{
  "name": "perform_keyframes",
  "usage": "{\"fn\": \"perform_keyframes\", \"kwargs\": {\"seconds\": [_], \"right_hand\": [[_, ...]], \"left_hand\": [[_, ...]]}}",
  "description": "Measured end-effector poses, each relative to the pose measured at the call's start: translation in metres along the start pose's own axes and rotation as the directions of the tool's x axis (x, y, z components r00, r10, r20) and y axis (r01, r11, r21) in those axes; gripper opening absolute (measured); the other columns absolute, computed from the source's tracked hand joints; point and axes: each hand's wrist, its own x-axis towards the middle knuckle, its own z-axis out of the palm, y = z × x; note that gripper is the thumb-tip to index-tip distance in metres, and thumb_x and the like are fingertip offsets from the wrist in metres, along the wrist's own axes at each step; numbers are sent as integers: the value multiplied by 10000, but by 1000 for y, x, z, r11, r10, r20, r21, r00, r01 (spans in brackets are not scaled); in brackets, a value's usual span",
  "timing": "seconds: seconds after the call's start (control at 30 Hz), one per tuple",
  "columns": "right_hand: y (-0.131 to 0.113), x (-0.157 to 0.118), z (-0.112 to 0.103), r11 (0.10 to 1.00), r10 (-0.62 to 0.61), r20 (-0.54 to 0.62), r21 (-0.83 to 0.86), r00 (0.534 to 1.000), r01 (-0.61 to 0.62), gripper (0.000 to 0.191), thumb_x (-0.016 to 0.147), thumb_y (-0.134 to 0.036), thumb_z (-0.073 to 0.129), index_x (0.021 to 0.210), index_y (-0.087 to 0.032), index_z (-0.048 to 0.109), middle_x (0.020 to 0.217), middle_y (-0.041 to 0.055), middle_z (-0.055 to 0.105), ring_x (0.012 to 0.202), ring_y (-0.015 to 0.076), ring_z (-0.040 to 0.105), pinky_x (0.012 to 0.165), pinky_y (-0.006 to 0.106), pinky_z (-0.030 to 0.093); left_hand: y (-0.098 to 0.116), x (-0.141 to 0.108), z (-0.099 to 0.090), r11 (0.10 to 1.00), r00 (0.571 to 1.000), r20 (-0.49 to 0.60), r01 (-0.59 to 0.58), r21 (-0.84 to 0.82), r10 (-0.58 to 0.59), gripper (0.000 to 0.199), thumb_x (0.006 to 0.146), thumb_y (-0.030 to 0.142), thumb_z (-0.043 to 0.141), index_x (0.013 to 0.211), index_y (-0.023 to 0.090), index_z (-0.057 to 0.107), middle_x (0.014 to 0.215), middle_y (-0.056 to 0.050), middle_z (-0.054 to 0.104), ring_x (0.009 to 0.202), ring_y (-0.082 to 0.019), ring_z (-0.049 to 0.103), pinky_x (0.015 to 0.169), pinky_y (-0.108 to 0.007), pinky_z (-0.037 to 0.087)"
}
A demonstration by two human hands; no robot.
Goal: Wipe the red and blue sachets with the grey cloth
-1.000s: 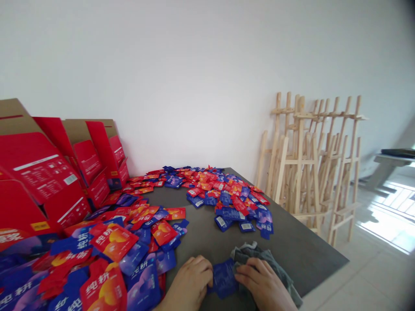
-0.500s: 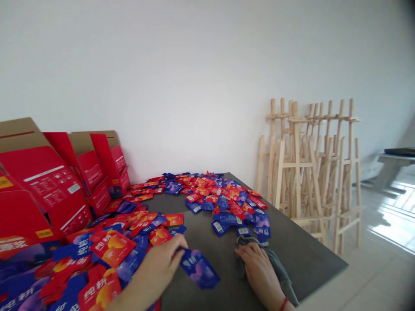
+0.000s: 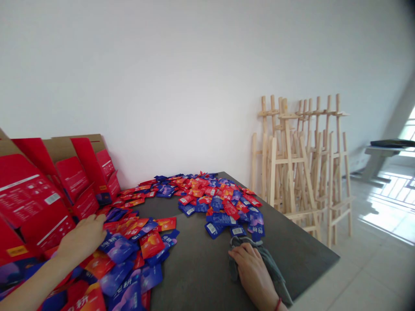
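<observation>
My left hand (image 3: 82,238) is over the left-hand heap of sachets, close to the red boxes. Its fingers are curled in a pinch at the corner of a blue sachet (image 3: 118,247), which lies over the heap. My right hand (image 3: 254,272) rests on the dark table (image 3: 194,263), its fingers bent over a bunched grey-green cloth (image 3: 274,270). Around my left forearm are more red and blue sachets (image 3: 151,244), overlapping one another.
Open red cardboard boxes (image 3: 86,203) stand in a row at the left. A second heap of sachets (image 3: 223,201) spreads along the table's far side. Several wooden easels (image 3: 292,172) lean near the white wall, beyond the table's right edge. Farther right is a grey table (image 3: 376,162).
My left hand has moved left with a blue sachet, from above the bare table to the heap beside the boxes. My right hand stays on the cloth. The view has turned slightly right.
</observation>
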Motion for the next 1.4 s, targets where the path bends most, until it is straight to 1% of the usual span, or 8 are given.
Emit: {"fn": "perform_keyframes", "kwargs": {"seconds": [0.07, 0.2, 0.33, 0.47, 0.67, 0.87, 1.1, 1.4], "right_hand": [[-1, 0, 0, 1000, 2, 0, 2, 1000, -2, 400, 859, -85, 455, 1133, -298, 653, 1115, -11, 653, 1047, 220, 480, 921, 336, 330], [0, -1, -1, 999, 3, -2, 35, 1000, -3, 424, 847, -70, 446, 1142, -295, 650, 1108, -12, 655, 1046, 220, 478, 922, 338, 331], [0, -1, -3, 999, 7, 1, 42, 1000, -7, 449, 825, -54, 443, 1145, -292, 649, 1114, -11, 654, 1051, 217, 477, 920, 336, 338], [0, 0, -3, 1000, 12, 1, 19, 1000, -12, 460, 816, -47, 440, 1137, -301, 652, 1103, -21, 659, 1053, 209, 483, 921, 329, 339], [1, 2, -1, 1000, 4, 9, -4, 1000, -4, 448, 819, -60, 446, 1137, -298, 653, 1116, -14, 658, 1047, 208, 491, 915, 323, 342], [-3, 1, -3, 1000, 13, 2, -15, 1000, -13, 442, 833, -70, 438, 1158, -290, 641, 1118, -3, 655, 1058, 213, 484, 914, 329, 345], [-3, 1, -4, 999, 17, 26, -29, 1000, -16, 441, 842, -77, 419, 1171, -275, 636, 1130, 20, 652, 1068, 224, 479, 924, 352, 340], [-3, -1, -3, 999, 3, 0, -50, 1000, -3, 453, 821, -49, 435, 1156, -277, 640, 1121, -4, 650, 1070, 213, 474, 923, 330, 336]], "left_hand": [[42, 0, -1, 984, 983, -46, -175, 39, 176, 277, 792, 216, 417, 994, 146, 594, 1035, -91, 620, 1002, -267, 551, 867, -370, 424], [167, -10, 10, 830, 845, 112, -475, -294, 523, 243, 821, 228, 475, 1008, 193, 625, 1098, -69, 618, 1068, -216, 546, 952, -317, 397], [270, -16, 37, 818, 837, 187, -412, -401, 514, 438, 789, 360, 597, 1181, 167, 566, 1233, -114, 573, 1174, -261, 501, 1015, -349, 369], [314, -12, 57, 881, 905, 217, -263, -394, 367, 674, 777, 327, 614, 1355, 68, 385, 1314, -221, 478, 1198, -335, 483, 972, -418, 405], [293, -29, 58, 871, 906, 238, -221, -439, 350, 868, 719, 163, 607, 1464, 166, 162, 1398, -146, 359, 1096, -223, 580, 893, -263, 447], [244, -88, 49, 832, 861, 315, -196, -519, 400, 826, 713, 181, 612, 1440, 178, 219, 1366, -159, 383, 1087, -249, 596, 918, -302, 447], [224, -101, 13, 841, 755, 386, -410, -353, 530, 380, 785, 73, 429, 1074, 223, 625, 1064, -95, 631, 917, -247, 657, 787, -355, 497], [232, -59, 36, 530, 494, 203, -823, -205, 845, 491, 867, 102, 423, 1321, 281, 478, 1430, -92, 438, 1301, -281, 404, 998, -489, 372]]}}
